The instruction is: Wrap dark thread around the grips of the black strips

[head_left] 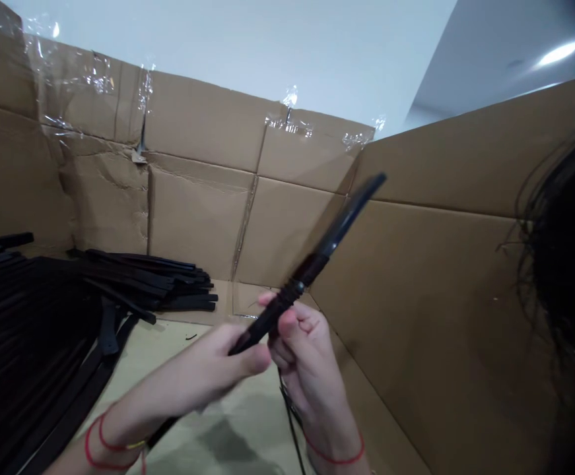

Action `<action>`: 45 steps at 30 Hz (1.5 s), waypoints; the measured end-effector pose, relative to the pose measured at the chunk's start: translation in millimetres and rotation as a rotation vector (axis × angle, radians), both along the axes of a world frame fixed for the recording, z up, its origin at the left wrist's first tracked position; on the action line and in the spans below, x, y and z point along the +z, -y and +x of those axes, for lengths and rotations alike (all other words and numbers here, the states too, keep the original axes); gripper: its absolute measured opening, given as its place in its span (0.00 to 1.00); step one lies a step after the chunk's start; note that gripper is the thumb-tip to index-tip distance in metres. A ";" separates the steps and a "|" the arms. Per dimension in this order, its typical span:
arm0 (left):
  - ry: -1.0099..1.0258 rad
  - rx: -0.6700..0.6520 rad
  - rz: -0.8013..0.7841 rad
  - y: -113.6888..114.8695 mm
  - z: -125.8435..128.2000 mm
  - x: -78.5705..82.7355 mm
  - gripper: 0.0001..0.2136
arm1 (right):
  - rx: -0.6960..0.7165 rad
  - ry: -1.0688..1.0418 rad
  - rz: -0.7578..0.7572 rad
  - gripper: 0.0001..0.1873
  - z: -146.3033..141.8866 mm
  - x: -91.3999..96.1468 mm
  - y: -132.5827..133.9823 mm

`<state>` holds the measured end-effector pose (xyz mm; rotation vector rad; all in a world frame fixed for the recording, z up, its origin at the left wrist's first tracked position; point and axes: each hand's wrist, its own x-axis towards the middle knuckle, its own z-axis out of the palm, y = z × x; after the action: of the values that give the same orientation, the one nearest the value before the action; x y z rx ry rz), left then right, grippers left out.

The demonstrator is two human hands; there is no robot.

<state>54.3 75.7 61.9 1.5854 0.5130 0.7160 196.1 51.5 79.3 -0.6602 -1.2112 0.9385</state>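
My hair [552, 251] hangs in at the right edge. Left hand [212, 366] and right hand [304, 356] both closed on a glossy black strip [311, 267] mid-frame, tip pointing upper right. Only this one in hand; many more black strips [143, 277] piled at left by the cardboard wall [198, 218].

Straps lying piled inside a cardboard enclosure

A pile of straps [141, 280] is lying at frame left on the cardboard floor [247, 422], just before the back wall [198, 224], while the right wall [416, 310] is running alongside. The left hand [222, 356] and right hand [304, 349] are meeting at lower centre, a held strap [311, 264] passing between them.
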 end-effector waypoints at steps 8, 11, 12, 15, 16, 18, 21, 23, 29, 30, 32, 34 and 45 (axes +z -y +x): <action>-0.028 0.034 -0.169 1.4 8.9 1.9 0.24 | -0.029 -0.043 -0.018 0.18 9.0 0.7 -4.5; -0.071 -0.108 -0.138 2.3 6.3 0.8 0.29 | 0.089 -0.009 -0.066 0.20 11.2 3.3 -5.0; -0.039 0.007 -0.049 3.0 6.5 -0.4 0.27 | 0.005 -0.037 -0.031 0.19 10.1 3.1 -4.9; 0.009 0.241 0.092 1.6 8.1 -4.4 0.25 | -0.167 -0.072 0.043 0.18 3.7 -0.3 -3.6; -0.018 0.115 0.022 -0.2 8.0 -5.2 0.26 | -0.119 -0.028 0.023 0.18 1.9 -1.6 -2.9; -0.077 -0.304 -0.184 -4.2 6.9 -5.0 0.30 | -0.048 0.064 -0.008 0.20 0.2 -3.8 -1.9; 0.002 0.004 -0.061 -4.6 4.1 -1.2 0.24 | -0.246 0.035 0.079 0.22 2.0 -4.4 -2.4; 0.030 0.251 0.040 -0.4 1.1 2.2 0.21 | -0.198 -0.006 0.067 0.21 4.8 -2.4 -2.5; -0.001 0.056 0.041 9.3 -4.4 8.1 0.23 | -0.101 -0.052 0.042 0.20 7.1 3.1 0.8; 0.014 0.242 0.122 9.3 -3.2 8.2 0.21 | -0.173 -0.084 0.057 0.19 6.5 2.6 0.2; -0.010 0.327 0.103 8.2 -0.2 7.7 0.20 | -0.139 -0.064 0.020 0.18 6.2 1.1 -1.6; -0.053 0.099 -0.042 6.6 2.7 6.8 0.24 | -0.068 0.002 -0.011 0.19 6.5 -0.6 -3.2; 0.061 0.040 -0.081 13.9 3.2 8.9 0.23 | -0.167 0.005 0.109 0.14 3.6 -0.6 -0.4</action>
<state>57.6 61.8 70.9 1.4776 0.5240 0.7621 199.7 51.9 78.8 -0.6657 -1.1836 0.7264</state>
